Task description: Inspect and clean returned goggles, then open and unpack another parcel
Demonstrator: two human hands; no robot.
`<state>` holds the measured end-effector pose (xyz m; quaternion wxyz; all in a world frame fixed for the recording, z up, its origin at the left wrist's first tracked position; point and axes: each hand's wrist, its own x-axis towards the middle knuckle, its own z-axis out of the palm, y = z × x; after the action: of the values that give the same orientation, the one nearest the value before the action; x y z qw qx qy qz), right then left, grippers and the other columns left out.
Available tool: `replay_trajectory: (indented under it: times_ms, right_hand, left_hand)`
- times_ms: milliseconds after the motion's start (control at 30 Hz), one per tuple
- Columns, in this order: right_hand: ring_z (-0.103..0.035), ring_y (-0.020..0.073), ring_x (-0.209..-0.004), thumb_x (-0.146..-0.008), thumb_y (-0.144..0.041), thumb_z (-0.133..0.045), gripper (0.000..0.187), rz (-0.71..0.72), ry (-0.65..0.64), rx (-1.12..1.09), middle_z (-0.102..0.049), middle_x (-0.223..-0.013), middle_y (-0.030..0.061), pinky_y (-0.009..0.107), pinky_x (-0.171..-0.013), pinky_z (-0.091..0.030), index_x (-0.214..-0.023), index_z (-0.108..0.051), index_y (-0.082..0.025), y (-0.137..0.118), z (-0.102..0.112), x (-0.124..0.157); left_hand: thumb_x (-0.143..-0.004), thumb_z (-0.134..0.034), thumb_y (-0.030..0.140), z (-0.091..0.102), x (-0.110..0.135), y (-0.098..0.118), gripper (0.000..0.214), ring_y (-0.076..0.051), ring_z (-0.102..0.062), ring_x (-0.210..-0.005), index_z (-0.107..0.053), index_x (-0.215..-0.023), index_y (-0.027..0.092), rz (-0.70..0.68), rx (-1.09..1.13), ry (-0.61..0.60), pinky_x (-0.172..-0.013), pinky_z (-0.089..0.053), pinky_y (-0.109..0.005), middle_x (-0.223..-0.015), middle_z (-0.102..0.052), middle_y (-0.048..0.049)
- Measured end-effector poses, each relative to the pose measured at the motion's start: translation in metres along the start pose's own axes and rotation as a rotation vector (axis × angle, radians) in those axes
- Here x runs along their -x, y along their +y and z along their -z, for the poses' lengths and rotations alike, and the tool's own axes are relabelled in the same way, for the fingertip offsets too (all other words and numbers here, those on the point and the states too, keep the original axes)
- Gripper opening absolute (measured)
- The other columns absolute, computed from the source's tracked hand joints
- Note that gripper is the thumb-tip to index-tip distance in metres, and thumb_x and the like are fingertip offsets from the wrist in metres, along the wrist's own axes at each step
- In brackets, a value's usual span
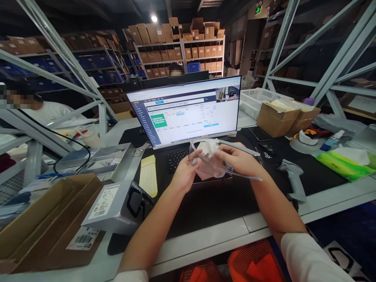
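In front of the monitor (190, 113), above the keyboard, both my hands hold a pair of clear glasses (246, 147) with pale grey temples pointing right. My left hand (186, 170) pinches the left end of the frame between thumb and fingers. My right hand (239, 159) is closed around the other side, its fingers against a crumpled whitish sheet (210, 150) at the lenses. Whether that sheet is cloth, tissue or thin plastic, I cannot tell. Part of the keyboard (176, 159) shows behind my left hand.
At left are an open cardboard box (49, 223), a grey printed box (114, 207), a partitioned tray (108, 160) and a yellow strip (148, 176). To the right lie a barcode scanner (292, 178), a green tissue pack (346, 162) and small cartons (277, 117). Co-workers sit beyond.
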<state>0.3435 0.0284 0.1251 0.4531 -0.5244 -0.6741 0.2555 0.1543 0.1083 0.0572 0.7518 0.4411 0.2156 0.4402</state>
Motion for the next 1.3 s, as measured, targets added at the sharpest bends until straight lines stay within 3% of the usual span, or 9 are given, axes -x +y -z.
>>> replay_trajectory:
  times_ms: [100, 233, 400, 533, 667, 800, 967, 1067, 1300]
  right_hand:
    - [-0.057, 0.0175, -0.070, -0.094, -0.046, -0.058, 0.035, 0.043, -0.190, -0.123, -0.065, -0.074, 0.0027, 0.029, -0.066, -0.044, -0.078, -0.071, -0.018, -0.004, 0.001, 0.002]
    - [-0.059, 0.0174, -0.073, -0.082, -0.034, -0.069, 0.020, -0.054, -0.047, -0.004, -0.071, -0.087, 0.0043, 0.027, -0.064, -0.045, -0.092, -0.073, -0.017, 0.001, 0.000, -0.003]
    - [-0.062, 0.0176, -0.075, -0.082, -0.031, -0.065, 0.021, -0.142, -0.474, -0.016, -0.071, -0.083, 0.0041, 0.025, -0.065, -0.046, -0.088, -0.073, -0.013, 0.006, -0.012, -0.010]
    - [-0.060, 0.0163, -0.070, -0.087, -0.037, -0.060, 0.027, -0.151, -0.510, -0.144, -0.069, -0.078, 0.0054, 0.025, -0.063, -0.046, -0.080, -0.070, -0.012, 0.000, -0.023, -0.010]
    - [-0.058, 0.0142, -0.062, -0.087, -0.033, -0.059, 0.025, -0.160, -0.596, -0.160, -0.068, -0.070, 0.0029, 0.024, -0.059, -0.045, -0.075, -0.066, -0.013, 0.003, -0.017, -0.011]
    - [-0.060, 0.0137, -0.058, -0.087, -0.030, -0.059, 0.022, -0.211, -0.800, -0.171, -0.068, -0.065, 0.0016, 0.023, -0.057, -0.046, -0.073, -0.065, -0.013, 0.010, -0.004, -0.014]
    - [-0.064, 0.0167, -0.062, -0.084, -0.030, -0.059, 0.020, -0.272, -0.595, -0.359, -0.071, -0.068, 0.0045, 0.025, -0.058, -0.050, -0.081, -0.068, -0.013, 0.003, -0.019, -0.009]
    - [-0.062, 0.0156, -0.060, -0.085, -0.031, -0.058, 0.022, -0.277, -0.517, -0.386, -0.071, -0.072, 0.0055, 0.024, -0.055, -0.048, -0.083, -0.069, -0.012, 0.000, -0.026, -0.007]
    - [-0.059, 0.0144, -0.065, -0.083, -0.030, -0.061, 0.019, -0.230, -0.792, -0.174, -0.067, -0.074, 0.0033, 0.023, -0.058, -0.046, -0.080, -0.067, -0.013, 0.019, -0.006, -0.014]
  left_hand:
    - [-0.063, -0.093, 0.045, -0.001, 0.000, 0.000, 0.050, -0.025, -0.072, -0.102, -0.078, -0.106, 0.024, -0.049, 0.004, -0.078, -0.098, -0.052, -0.039, -0.102, -0.077, -0.0070]
    - [-0.063, -0.092, 0.050, 0.003, 0.001, 0.001, 0.051, -0.025, -0.070, -0.099, -0.078, -0.104, 0.024, -0.105, -0.025, -0.102, -0.090, -0.055, -0.037, -0.100, -0.076, -0.0068]
    - [-0.062, -0.093, 0.046, 0.010, 0.005, -0.010, 0.049, -0.023, -0.067, -0.101, -0.079, -0.103, 0.024, -0.138, -0.132, -0.218, -0.087, -0.054, -0.033, -0.114, -0.071, -0.0066]
    - [-0.068, -0.089, 0.047, 0.014, 0.005, -0.017, 0.045, -0.028, -0.060, -0.122, -0.079, -0.107, 0.028, -0.196, -0.189, -0.385, -0.100, -0.051, -0.037, -0.147, -0.056, -0.0077]
    - [-0.071, -0.088, 0.044, 0.019, 0.006, -0.002, 0.038, -0.028, -0.061, -0.122, -0.079, -0.104, 0.028, -0.367, -0.361, -0.329, -0.094, -0.055, -0.035, -0.165, -0.035, -0.0048]
    - [-0.070, -0.088, 0.043, 0.019, 0.007, 0.009, 0.038, -0.032, -0.049, -0.139, -0.079, -0.103, 0.026, -0.473, -0.471, -0.280, -0.111, -0.047, -0.039, -0.163, -0.039, -0.0075]
    - [-0.082, -0.076, 0.053, 0.012, 0.007, -0.009, 0.045, -0.034, -0.056, -0.133, -0.074, -0.119, 0.028, -0.291, -0.323, -0.357, -0.096, -0.057, -0.042, -0.165, -0.036, -0.0094]
    - [-0.081, -0.076, 0.055, 0.010, 0.009, -0.006, 0.043, -0.037, -0.041, -0.147, -0.076, -0.115, 0.029, -0.440, -0.527, -0.329, -0.116, -0.043, -0.051, -0.163, -0.040, -0.0091]
    - [-0.080, -0.080, 0.046, 0.015, 0.020, 0.036, 0.035, -0.034, -0.024, -0.156, -0.075, -0.110, 0.030, -0.743, -0.768, -0.246, -0.125, -0.022, -0.059, -0.153, -0.051, -0.0091]
